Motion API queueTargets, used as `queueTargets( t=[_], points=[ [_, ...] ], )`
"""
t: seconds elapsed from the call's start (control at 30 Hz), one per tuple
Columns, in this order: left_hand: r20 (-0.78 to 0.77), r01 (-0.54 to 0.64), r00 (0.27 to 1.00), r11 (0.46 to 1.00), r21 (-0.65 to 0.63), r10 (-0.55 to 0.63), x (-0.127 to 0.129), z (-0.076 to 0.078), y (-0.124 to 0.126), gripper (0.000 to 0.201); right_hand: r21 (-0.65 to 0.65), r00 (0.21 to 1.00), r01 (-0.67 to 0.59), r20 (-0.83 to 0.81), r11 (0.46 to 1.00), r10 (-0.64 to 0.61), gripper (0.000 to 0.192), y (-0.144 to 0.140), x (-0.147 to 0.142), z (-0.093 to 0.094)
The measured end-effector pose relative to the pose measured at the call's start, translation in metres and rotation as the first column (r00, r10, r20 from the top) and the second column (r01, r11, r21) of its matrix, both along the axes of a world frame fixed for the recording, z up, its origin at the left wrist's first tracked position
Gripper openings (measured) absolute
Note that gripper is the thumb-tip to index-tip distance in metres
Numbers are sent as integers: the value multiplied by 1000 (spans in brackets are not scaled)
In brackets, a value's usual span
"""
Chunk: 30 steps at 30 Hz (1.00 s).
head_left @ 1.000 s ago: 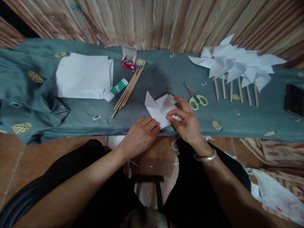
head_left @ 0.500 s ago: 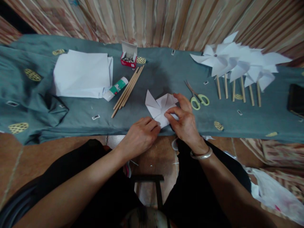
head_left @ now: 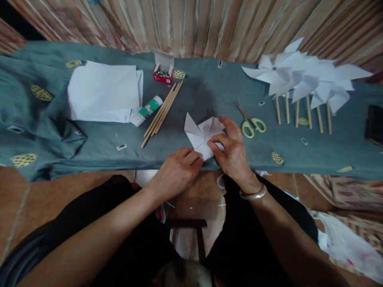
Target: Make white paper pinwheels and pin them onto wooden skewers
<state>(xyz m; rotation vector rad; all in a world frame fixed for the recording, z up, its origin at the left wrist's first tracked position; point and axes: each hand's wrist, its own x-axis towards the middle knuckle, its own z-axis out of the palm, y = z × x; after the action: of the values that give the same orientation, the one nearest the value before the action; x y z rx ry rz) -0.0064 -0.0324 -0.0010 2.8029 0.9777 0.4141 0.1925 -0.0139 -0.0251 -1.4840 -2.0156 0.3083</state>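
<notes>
A white paper pinwheel (head_left: 195, 136) lies partly folded near the front edge of the cloth-covered table, some of its blades curled up. My left hand (head_left: 182, 166) is closed on its lower left corner, the fingertips pressed together there. Thumb and index finger of my right hand (head_left: 229, 147) pinch the paper near its centre, while other fingers reach its upper right side. Scissors (head_left: 250, 120) with green handles lie just right of my right hand. Left of the pinwheel rest several thin wooden sticks (head_left: 163, 113).
A glue stick (head_left: 147, 111) lies beside the stack of white paper (head_left: 103, 91). Behind it stands an open red box (head_left: 163, 71) of small metal pins. Several finished pinwheels (head_left: 295, 75) on sticks lie at the right, near a dark object (head_left: 374, 124) at the edge. A curtain (head_left: 191, 28) hangs behind.
The view has shifted slightly, so the table things appear a little to the right. Both hands keep nearly the same hold on the paper.
</notes>
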Motion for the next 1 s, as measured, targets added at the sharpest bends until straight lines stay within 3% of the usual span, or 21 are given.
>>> queueTargets(
  t=[0.4, 0.7, 1.0],
  points=[
    [140, -45, 989, 999, 15, 42, -2, 1, -2, 22, 20, 1000, 14, 20, 1000, -14, 14, 1, 1, -2],
    [21, 5, 1000, 1000, -11, -5, 0, 1, -2, 20, 42, 999, 13, 49, 999, -15, 10, 1, 2, -3],
    [8, 9, 1000, 1000, -15, -9, 0, 0, -2, 20, 36, 995, -18, 103, 999, 14, 20, -2, -1, 0]
  ],
)
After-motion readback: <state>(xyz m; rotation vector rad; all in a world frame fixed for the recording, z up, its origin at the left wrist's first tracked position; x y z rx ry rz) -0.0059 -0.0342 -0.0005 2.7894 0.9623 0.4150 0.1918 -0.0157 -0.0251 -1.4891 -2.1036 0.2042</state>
